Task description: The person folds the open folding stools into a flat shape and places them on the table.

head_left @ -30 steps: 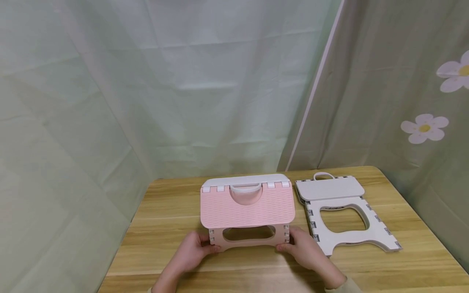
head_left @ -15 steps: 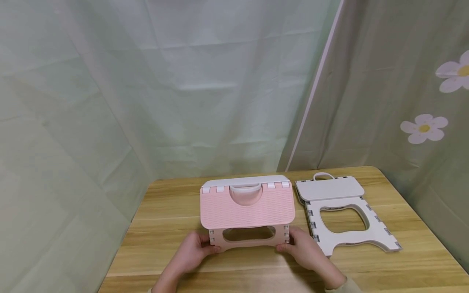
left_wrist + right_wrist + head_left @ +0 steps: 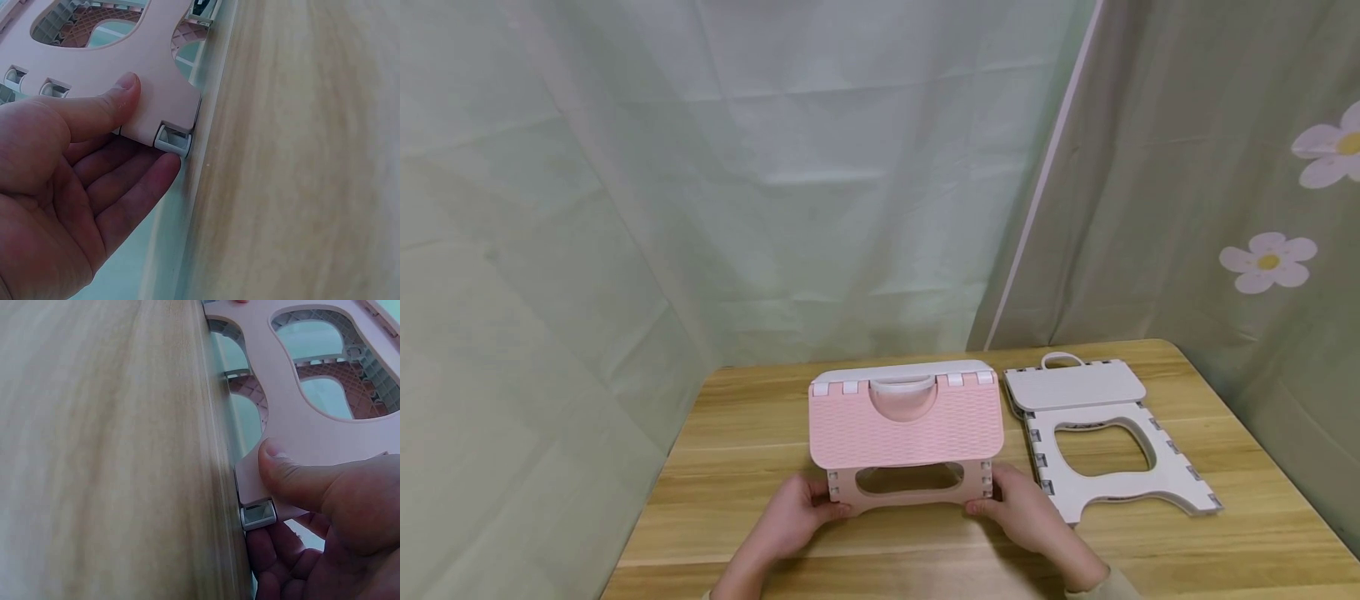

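Observation:
A pink folding stool (image 3: 906,433) stands on the wooden table, its legs below and its seat hinged in two panels. The pink woven-pattern panel slopes toward me, and a white panel (image 3: 910,369) lies behind it. Between the panels is a white carry handle (image 3: 903,387). My left hand (image 3: 797,515) grips the near leg panel at its lower left, thumb on the front face, as the left wrist view shows with the leg panel (image 3: 165,75). On the lower right of that panel my right hand (image 3: 1021,510) does the same, thumb (image 3: 284,472) in front, fingers at the side.
A white folding stool (image 3: 1105,450) lies folded flat on the table (image 3: 737,442), close to the right of the pink one. Pale green curtains (image 3: 850,208) hang behind and to the left. A darker curtain with flowers (image 3: 1268,262) hangs on the right.
The white rear seat panel has sunk very slightly since the earliest frame. Both hands keep their places on the stool's legs.

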The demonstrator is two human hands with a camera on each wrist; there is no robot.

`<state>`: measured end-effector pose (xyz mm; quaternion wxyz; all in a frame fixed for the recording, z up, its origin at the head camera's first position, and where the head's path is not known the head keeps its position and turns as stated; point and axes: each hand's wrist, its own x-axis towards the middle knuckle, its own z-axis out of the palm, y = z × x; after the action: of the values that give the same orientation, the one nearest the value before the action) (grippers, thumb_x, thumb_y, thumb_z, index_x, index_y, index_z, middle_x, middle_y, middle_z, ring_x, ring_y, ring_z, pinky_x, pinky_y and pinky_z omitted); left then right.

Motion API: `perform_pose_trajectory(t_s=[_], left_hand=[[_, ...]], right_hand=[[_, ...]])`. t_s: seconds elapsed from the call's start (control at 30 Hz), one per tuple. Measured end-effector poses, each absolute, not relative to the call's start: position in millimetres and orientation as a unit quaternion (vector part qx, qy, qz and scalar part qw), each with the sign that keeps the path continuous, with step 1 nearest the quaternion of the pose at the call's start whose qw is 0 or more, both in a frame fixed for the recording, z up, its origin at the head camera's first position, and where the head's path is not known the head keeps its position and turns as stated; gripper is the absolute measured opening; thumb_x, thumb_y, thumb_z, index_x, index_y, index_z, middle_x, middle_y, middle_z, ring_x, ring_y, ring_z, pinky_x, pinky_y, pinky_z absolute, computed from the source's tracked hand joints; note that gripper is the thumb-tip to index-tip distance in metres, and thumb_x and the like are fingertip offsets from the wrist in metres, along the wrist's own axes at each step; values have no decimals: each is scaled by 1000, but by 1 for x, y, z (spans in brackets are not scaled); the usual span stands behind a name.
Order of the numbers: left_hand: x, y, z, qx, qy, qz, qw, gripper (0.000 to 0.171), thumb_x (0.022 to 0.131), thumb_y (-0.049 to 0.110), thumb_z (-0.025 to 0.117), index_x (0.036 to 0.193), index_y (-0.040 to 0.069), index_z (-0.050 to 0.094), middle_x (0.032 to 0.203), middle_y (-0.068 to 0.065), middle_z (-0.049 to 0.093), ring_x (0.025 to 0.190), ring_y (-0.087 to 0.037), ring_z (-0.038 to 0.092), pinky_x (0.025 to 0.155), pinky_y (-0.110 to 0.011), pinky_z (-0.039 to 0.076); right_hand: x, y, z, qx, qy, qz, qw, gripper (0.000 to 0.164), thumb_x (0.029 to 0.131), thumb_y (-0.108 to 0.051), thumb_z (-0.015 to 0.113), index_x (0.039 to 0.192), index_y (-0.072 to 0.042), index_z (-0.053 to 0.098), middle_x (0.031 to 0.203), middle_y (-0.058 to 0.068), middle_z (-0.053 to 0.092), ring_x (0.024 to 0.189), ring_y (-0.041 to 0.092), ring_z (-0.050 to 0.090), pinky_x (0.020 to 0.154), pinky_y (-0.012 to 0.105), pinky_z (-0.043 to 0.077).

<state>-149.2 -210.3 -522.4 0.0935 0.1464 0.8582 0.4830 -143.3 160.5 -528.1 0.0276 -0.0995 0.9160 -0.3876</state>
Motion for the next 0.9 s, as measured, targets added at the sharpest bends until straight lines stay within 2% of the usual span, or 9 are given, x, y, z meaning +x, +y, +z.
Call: perform_pose_trajectory(t_s=[0.9], left_hand=[[-149, -210, -523, 139, 859, 484, 95, 12, 92, 21, 86, 98, 11, 84, 91, 6, 80, 79, -6, 68, 70, -23, 53]], right_hand=[[-143, 160, -530, -106, 915, -388, 25, 44, 83, -37, 90, 119, -20, 75, 120, 4, 74, 117, 33, 68, 101, 59, 52]])
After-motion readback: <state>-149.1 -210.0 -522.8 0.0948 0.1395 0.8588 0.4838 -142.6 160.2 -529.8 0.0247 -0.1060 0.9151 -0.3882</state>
